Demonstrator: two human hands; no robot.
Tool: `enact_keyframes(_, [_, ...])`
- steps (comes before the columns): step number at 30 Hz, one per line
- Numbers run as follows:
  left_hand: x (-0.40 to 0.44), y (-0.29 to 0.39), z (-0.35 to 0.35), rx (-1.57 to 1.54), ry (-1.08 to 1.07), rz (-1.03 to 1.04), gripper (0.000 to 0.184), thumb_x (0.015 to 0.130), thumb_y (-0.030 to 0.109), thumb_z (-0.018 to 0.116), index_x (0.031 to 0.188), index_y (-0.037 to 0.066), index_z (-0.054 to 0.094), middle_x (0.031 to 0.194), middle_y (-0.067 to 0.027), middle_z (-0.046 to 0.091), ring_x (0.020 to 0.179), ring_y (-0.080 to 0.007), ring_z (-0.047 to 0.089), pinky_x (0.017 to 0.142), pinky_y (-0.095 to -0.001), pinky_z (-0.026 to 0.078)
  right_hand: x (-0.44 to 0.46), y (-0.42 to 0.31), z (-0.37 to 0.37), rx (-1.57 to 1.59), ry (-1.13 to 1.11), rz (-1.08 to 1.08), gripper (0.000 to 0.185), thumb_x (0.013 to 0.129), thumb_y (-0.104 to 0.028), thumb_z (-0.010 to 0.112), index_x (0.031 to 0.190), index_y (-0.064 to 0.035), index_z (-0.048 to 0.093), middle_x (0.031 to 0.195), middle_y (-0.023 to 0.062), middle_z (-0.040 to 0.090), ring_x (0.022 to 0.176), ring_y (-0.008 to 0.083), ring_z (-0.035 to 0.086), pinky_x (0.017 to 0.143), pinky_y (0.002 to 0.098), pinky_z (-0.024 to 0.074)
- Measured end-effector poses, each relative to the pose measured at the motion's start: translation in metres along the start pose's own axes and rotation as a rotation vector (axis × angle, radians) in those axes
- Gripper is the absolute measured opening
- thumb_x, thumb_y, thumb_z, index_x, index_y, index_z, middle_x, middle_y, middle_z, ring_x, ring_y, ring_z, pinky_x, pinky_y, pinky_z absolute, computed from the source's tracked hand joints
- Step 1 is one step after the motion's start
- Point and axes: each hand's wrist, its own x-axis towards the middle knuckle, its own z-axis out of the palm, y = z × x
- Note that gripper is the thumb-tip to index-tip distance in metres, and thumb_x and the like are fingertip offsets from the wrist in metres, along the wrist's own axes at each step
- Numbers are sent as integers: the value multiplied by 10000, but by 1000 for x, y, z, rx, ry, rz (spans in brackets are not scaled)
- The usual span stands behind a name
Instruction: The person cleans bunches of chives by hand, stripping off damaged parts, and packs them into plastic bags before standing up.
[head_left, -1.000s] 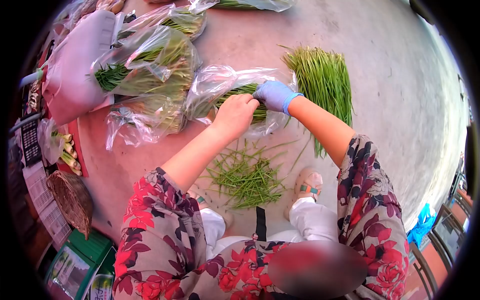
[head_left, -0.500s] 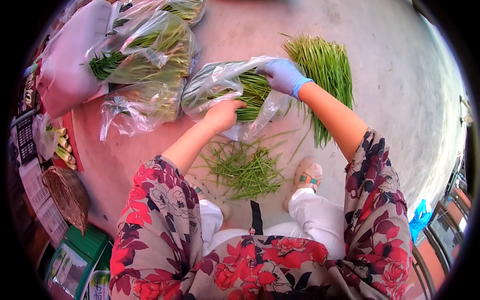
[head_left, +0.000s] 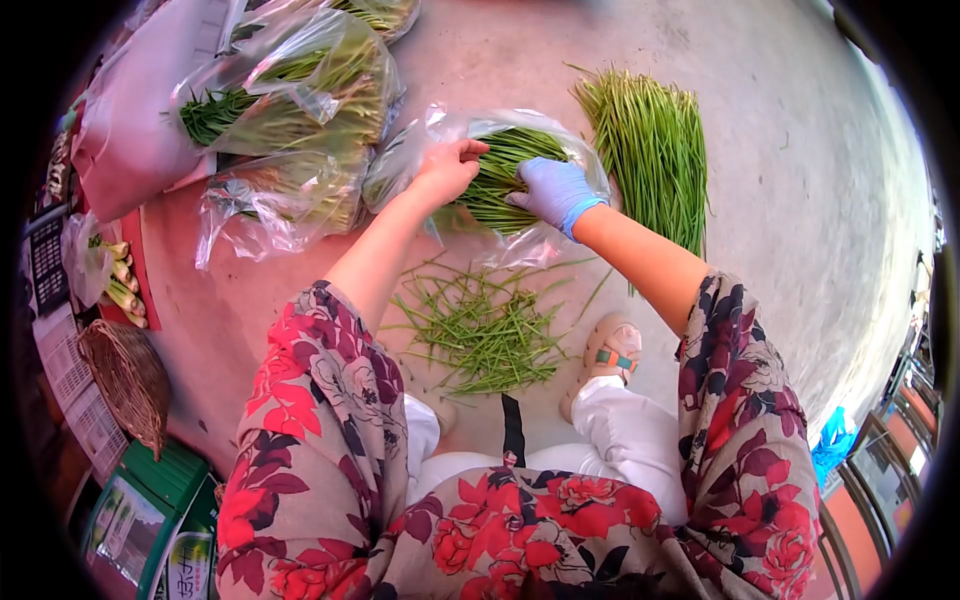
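A clear plastic bag (head_left: 590,160) lies on the floor in front of me, its mouth spread around a bundle of long thin green stalks (head_left: 505,165). My bare left hand (head_left: 450,172) is over the bag's left part, fingers stretched toward the stalks and apart, with nothing visible in them. On the bundle's right end, my right hand (head_left: 557,193), in a blue glove, has its fingers and thumb curled on the stalks; its fingertips are partly hidden. Loose cut bits of stalk (head_left: 485,335) are scattered between my feet.
A larger unbagged bundle of stalks (head_left: 650,155) lies right of the bag. Several filled clear bags (head_left: 300,110) are stacked at the left, beside a pale pink covered container (head_left: 140,120). A wicker basket (head_left: 130,380) and a green box (head_left: 160,490) stand at lower left.
My right hand has moved down from the bag's upper edge onto the stalks. My left hand has risen, its fingers opening, and the bag's mouth now lies wider around the bundle.
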Motion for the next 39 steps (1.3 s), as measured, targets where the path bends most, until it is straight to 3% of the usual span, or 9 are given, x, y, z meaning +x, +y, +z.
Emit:
enact_keyframes(7, [2, -19, 12, 236, 7, -20, 360, 788, 127, 528, 1145, 119, 577, 1063, -143, 615, 1005, -292, 577, 884, -363, 448, 9, 14, 12, 185, 65, 113, 230, 761, -264, 635, 842, -50, 656, 826, 167, 641, 787, 318, 630, 720, 396, 494])
enact_keyframes(10, [-1, -19, 12, 314, 13, 0, 389, 808, 98, 541, 1196, 108, 553, 1066, -116, 612, 976, -206, 576, 869, -325, 450, -1, 34, 7, 431, 97, 161, 225, 774, -270, 634, 841, -56, 658, 787, 146, 632, 738, 282, 608, 690, 370, 476])
enact_keyframes(14, [7, -37, 14, 303, 14, 113, 377, 805, 110, 548, 1182, 103, 564, 1021, -112, 614, 943, -209, 577, 847, -329, 457, -9, 48, 5, 555, 194, 177, 211, 786, -253, 639, 791, -42, 641, 664, 90, 577, 609, 156, 522, 613, 303, 438])
enact_keyframes(17, [9, -36, 15, 304, 39, 96, 336, 788, 137, 576, 1122, 108, 598, 1036, -121, 603, 968, -231, 564, 868, -344, 441, -6, 47, 6, 659, 114, 296, 217, 780, -253, 642, 795, -37, 633, 681, 104, 589, 623, 188, 542, 622, 324, 441])
enact_keyframes(19, [6, -27, 15, 295, 61, 50, 277, 756, 175, 619, 1027, 129, 649, 1127, -140, 571, 1072, -273, 527, 948, -372, 403, -3, 44, 12, 552, 101, 188, 216, 776, -254, 640, 809, -41, 635, 732, 121, 611, 677, 226, 578, 657, 344, 456])
enact_keyframes(24, [4, -22, 14, 317, 87, 24, 205, 739, 210, 674, 927, 128, 671, 1029, -129, 600, 988, -255, 560, 887, -374, 435, 2, 25, 17, 202, 14, 133, 212, 756, -252, 645, 863, -69, 647, 881, 159, 636, 877, 323, 610, 789, 398, 478])
enact_keyframes(27, [7, -27, 14, 282, 86, 34, 195, 735, 212, 686, 903, 115, 665, 979, -119, 617, 949, -251, 574, 860, -375, 443, 8, 30, 28, 208, 94, 84, 234, 735, -234, 684, 855, -39, 633, 775, 129, 624, 728, 259, 609, 688, 354, 478])
enact_keyframes(34, [-6, -11, 5, 293, -6, 108, 300, 748, 297, 678, 962, 91, 639, 1008, -116, 616, 957, -267, 575, 846, -394, 445, -11, 57, 4, 934, -41, 300, 153, 815, -168, 653, 861, -27, 616, 745, 7, 583, 651, 95, 525, 594, 247, 437])
enact_keyframes(39, [-22, 16, 26, 754, 161, 351, 327, 792, 291, 611, 1080, 137, 600, 1073, -123, 538, 985, -312, 544, 812, -448, 445, -21, 58, 3, 1211, -35, 326, 192, 824, -160, 645, 966, -34, 615, 808, 4, 600, 665, 97, 540, 610, 239, 454])
